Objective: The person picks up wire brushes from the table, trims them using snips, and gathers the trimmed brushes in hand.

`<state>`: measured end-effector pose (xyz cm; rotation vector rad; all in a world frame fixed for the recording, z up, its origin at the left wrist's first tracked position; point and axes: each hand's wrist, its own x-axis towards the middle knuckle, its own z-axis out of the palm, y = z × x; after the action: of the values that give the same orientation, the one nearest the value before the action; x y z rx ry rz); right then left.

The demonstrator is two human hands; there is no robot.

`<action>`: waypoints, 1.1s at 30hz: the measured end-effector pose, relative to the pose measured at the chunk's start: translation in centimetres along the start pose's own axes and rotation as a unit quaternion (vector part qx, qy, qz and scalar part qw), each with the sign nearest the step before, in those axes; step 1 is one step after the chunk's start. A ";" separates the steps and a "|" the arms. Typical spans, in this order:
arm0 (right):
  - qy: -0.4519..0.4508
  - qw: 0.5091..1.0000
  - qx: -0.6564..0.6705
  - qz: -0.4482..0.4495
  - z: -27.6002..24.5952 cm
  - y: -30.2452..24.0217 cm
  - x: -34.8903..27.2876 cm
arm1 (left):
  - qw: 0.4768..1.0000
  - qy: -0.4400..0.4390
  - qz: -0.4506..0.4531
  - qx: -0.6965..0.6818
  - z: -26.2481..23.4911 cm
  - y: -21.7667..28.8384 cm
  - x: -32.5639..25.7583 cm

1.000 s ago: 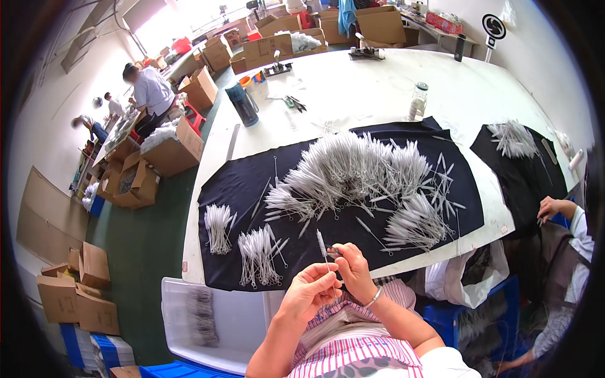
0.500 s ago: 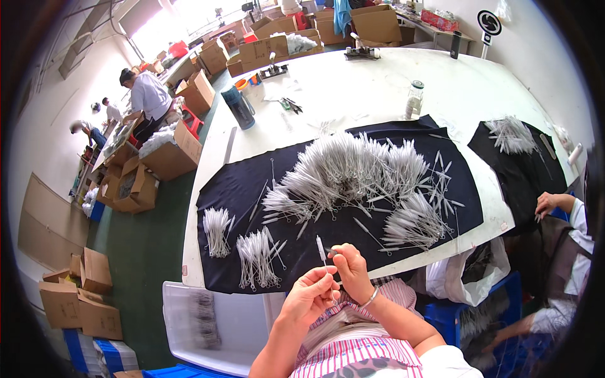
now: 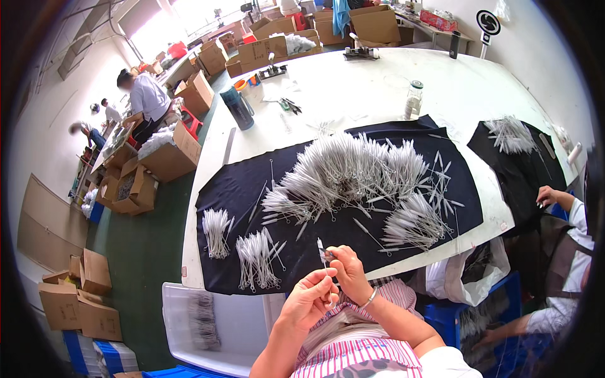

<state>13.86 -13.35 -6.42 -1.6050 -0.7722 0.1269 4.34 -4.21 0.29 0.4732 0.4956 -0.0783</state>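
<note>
My left hand (image 3: 310, 291) pinches the thin wire stem of a small white-bristled brush (image 3: 319, 243), its bristles pointing up. Beside it, my right hand (image 3: 350, 271) closes on a small dark metal tool (image 3: 328, 254) that meets the bristles; its exact kind is too small to make out. Beyond my hands, a dark cloth (image 3: 211, 189) carries a big fanned heap of like brushes (image 3: 353, 165). Smaller bundles lie at the left (image 3: 216, 234), nearer me (image 3: 257, 263) and at the right (image 3: 414, 225). Several loose brushes are scattered among them.
On the white table (image 3: 328, 88) stand a blue flask (image 3: 237, 107), a glass bottle (image 3: 413, 101) and pliers (image 3: 290, 106). Below the front edge sits a white bin (image 3: 242, 321) holding brushes. A co-worker's hand (image 3: 546, 196) is at the right, near a blue crate (image 3: 450, 315).
My right hand has shifted slightly left, bringing the dark tool against the brush's bristles. My left hand keeps its pinch nearly in place. The co-worker's hand at the right has moved a little.
</note>
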 end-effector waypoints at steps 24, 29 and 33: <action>0.003 0.998 0.053 0.015 -1.0 1.5 -0.2 | 0.999 0.046 0.004 0.005 0.7 -0.4 0.1; -0.028 0.998 0.054 0.005 -0.7 1.3 -0.6 | 0.998 0.055 0.022 0.026 0.7 -0.4 0.1; -0.017 0.997 0.069 0.011 -0.1 0.6 -0.5 | 0.998 0.046 0.025 0.037 0.2 -0.4 0.0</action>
<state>13.76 -13.72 -7.13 -1.4841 -0.7572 0.2195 4.35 -4.69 0.31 0.5633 0.5714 -0.0274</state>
